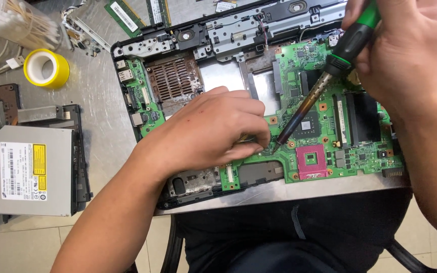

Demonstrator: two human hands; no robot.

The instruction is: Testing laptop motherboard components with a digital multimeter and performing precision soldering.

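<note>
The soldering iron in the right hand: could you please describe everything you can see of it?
The soldering iron has a green and black grip, a black collar and a metal shaft discoloured brown and blue. It slants down-left from the right hand, which wraps the grip; its tip meets the green circuit board right beside the left hand's fingertips. Its upper end leaves the frame, so no cord shows.

The left hand (213, 131) and the slanting soldering iron (324, 81) block the middle of the green circuit board (360, 151); its right end lies open. Left of the laptop shell (142, 121), bare steel table (99, 101) gives passage between the yellow tape roll (46, 68) and the grey optical drive (26, 169).
</note>
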